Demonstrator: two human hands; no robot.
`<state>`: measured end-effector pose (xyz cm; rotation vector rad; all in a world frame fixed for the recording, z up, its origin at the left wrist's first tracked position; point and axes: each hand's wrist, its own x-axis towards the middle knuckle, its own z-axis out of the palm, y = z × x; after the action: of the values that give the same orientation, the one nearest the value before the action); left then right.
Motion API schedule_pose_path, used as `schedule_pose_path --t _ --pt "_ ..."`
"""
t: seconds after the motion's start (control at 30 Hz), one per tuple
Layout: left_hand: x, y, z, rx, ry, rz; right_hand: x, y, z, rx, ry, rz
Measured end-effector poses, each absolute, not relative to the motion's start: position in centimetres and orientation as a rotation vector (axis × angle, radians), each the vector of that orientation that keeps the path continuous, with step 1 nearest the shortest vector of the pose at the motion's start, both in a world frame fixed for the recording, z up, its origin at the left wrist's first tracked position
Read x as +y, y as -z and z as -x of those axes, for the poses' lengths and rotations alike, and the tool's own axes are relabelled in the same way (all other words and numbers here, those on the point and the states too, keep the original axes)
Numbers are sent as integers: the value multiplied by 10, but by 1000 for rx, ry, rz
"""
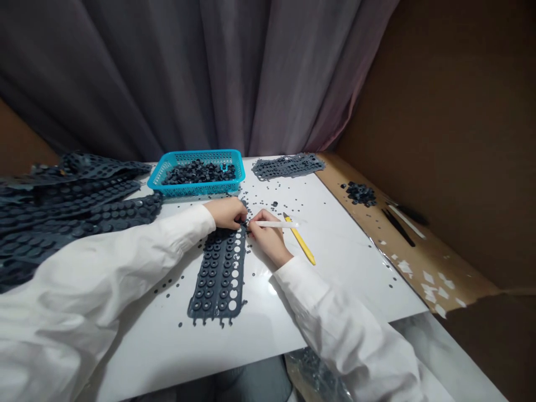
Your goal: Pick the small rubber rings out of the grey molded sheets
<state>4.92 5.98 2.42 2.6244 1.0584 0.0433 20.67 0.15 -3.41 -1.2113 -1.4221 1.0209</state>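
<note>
A dark rubber sheet with rows of round raised parts (pixel 213 273) lies lengthwise on the white table; its right column shows round white holes. My left hand (pixel 228 213) is closed at the sheet's far end, its fingertips pressed together over the right column; what they hold is hidden. Just to the right, my right hand (pixel 268 234) grips a thin white pen-like tool (pixel 274 224), whose tip points left toward the left fingers. A yellow pen-like tool (pixel 302 243) lies on the table to the right of my right hand.
A blue basket (pixel 196 188) of small black parts stands at the back. Uncut dark sheets (pixel 62 223) pile up at left, and sheets with holes (pixel 288 166) lie at back right. Black pieces (pixel 360 194), tweezers (pixel 400 228) and white scraps (pixel 429 290) lie on the brown board.
</note>
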Motion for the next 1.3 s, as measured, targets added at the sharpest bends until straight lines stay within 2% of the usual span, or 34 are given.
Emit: schedule_pose_path --t 0.33,0.5,0.77,1.07,1.3 --pt "54 -30 -61 1093 63 -2646 2 32 -205 -1496 -912 1253" --pt "55 -22 -64 1070 -5 -2584 1 32 -205 -1485 -913 1262" --pt "55 -10 -47 1064 -336 -2357 0 33 -205 -1525 -855 1258" --pt "48 1 -2 1328 -1029 -1689 0 31 -204 -1507 -878 1260" --pt "36 -7 -9 1198 -1021 -1124 -1 35 -205 -1392 -1019 1182"
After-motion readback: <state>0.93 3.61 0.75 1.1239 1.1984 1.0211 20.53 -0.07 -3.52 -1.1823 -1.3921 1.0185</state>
